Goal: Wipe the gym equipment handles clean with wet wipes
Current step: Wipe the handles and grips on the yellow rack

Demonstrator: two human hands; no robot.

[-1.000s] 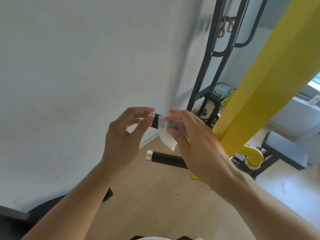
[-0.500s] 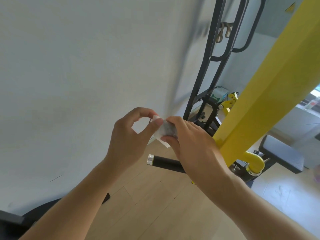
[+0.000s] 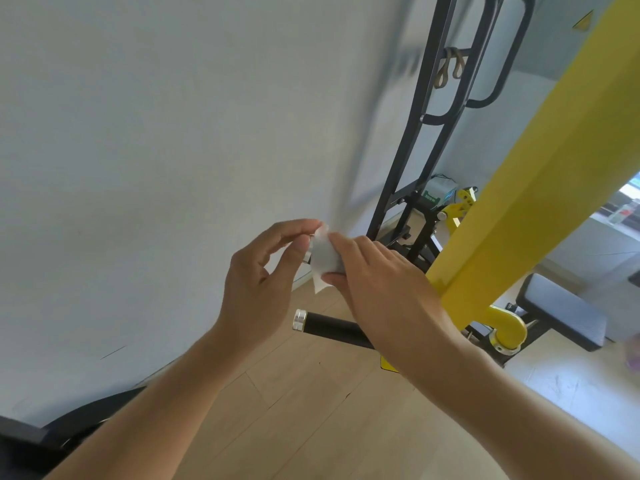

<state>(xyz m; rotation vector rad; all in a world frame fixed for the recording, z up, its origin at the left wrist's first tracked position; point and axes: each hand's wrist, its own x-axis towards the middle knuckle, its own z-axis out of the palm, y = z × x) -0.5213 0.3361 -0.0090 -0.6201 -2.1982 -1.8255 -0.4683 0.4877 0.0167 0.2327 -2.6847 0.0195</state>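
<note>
Two hands: together at one wet wipe point(image 3: 323, 256)
Right hand point(image 3: 384, 285): wraps wipe round upper handle
Left hand point(image 3: 263, 275): pinches wipe's end; lower handle point(image 3: 329, 325) below

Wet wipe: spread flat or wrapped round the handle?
Wrapped. The wet wipe curls over the upper handle's end, held by the right hand and left hand; one corner hangs loose.

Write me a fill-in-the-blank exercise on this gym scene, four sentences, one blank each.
The wet wipe is wrapped around the upper ____.
The right hand grips the wipe, while the left hand pinches its ____ corner.
The lower handle is black with a ____ end cap.
The big slanted beam is painted ____.

Missing words: handle; top; silver; yellow
</note>
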